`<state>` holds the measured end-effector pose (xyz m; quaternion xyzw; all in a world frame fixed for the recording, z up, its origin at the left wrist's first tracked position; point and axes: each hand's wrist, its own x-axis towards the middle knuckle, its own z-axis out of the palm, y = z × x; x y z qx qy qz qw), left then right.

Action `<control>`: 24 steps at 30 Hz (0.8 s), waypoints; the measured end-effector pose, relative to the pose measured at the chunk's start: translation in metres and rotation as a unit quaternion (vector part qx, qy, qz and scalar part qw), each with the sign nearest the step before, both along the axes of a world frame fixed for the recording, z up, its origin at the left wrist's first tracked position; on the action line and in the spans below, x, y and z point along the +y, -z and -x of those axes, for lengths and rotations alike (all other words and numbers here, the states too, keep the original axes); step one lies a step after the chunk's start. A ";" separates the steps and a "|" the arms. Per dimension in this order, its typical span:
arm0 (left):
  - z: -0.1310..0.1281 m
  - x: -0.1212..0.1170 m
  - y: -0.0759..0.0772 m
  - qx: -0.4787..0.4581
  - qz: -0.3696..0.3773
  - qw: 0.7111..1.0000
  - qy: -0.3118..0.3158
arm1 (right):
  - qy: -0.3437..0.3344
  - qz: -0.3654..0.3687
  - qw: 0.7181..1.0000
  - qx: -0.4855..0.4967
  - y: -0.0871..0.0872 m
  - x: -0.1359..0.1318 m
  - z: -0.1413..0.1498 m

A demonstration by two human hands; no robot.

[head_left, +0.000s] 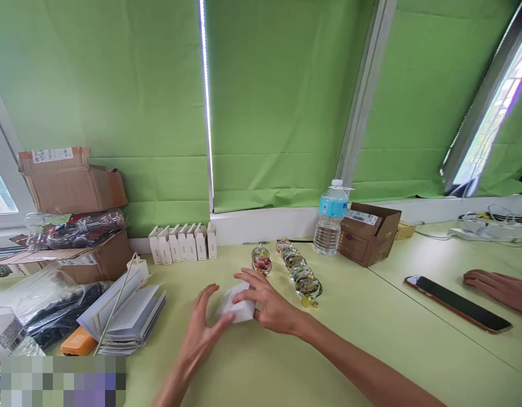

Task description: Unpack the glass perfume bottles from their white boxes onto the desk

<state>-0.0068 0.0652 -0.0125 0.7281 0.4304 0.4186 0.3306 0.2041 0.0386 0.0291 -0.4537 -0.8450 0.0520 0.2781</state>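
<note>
A small white carton (235, 304), a little blurred and partly covered by fingers, is low over the pale green table between my two hands. My right hand (264, 299) grips it from the right, with a finger bent across its top. At its left side my left hand (202, 321) is open, fingers spread and raised, the thumb tip at the carton's lower edge. Beyond my right hand stand round glass ornaments with gold-coloured parts: a short row (261, 260) and a longer row (301, 271).
Several upright white cartons (182, 244) line the back edge. A water bottle (328, 226) and an open cardboard box (369, 234) stand back right. White folded sheets (129, 316) are stacked left, near plastic-wrapped items. A phone (458, 303) lies right, beside another person's hand (500, 288).
</note>
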 end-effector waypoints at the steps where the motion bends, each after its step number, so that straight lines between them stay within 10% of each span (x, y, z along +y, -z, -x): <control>1: -0.002 -0.004 0.001 0.022 -0.017 0.999 0.041 | -0.009 0.020 0.999 0.038 0.002 -0.011 -0.002; 5: -0.012 -0.016 0.006 0.088 0.000 0.988 0.126 | 0.056 0.109 0.963 0.238 0.017 -0.040 -0.007; 12: -0.024 -0.032 0.002 0.145 -0.027 0.986 0.078 | 0.074 0.312 0.827 0.462 0.033 -0.050 -0.007; 24: -0.033 -0.048 -0.001 0.189 -0.111 0.975 0.028 | 0.051 0.404 0.782 0.472 0.010 -0.063 -0.018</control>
